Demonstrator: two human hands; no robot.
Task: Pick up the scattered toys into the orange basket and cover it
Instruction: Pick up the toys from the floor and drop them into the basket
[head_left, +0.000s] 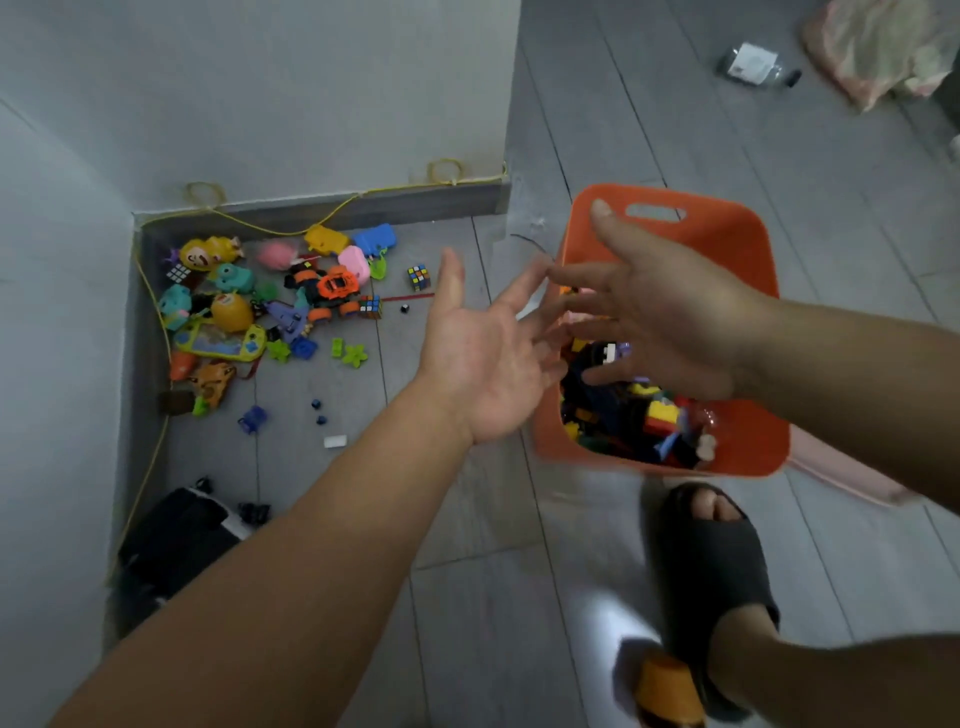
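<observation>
Over the basket (727, 228), the right hand (670, 317) hangs with its fingers (582, 273) spread and empty, back of the hand up, their tips blurred. Just beside it the left hand (483, 358) is turned palm up, fingers splayed and holding nothing; the tips of the two hands nearly meet at the basket's left rim. Both bare forearms run back toward the bottom edge.

The basket is smooth orange plastic, squarish with rounded corners and a slot handle cut in its far wall. It sits on the grey plank floor (519, 623) to the right of centre, open, and partly filled with small hard blocks (660, 415) in yellow, red, blue and black.

The toys (270, 306) lie scattered well to its left, in the corner where two pale walls meet the floor: rounded plastic figures in yellow, teal and pink, an orange car (337, 285), a flat yellow game pad (221, 343), green flower-shaped pieces and three colour cubes, one cube (418, 277) lying apart from the heap. A thin yellow cord (150, 291) runs along the skirting. Near the basket's front edge a foot rests in a dark, matte slipper (717, 566).
</observation>
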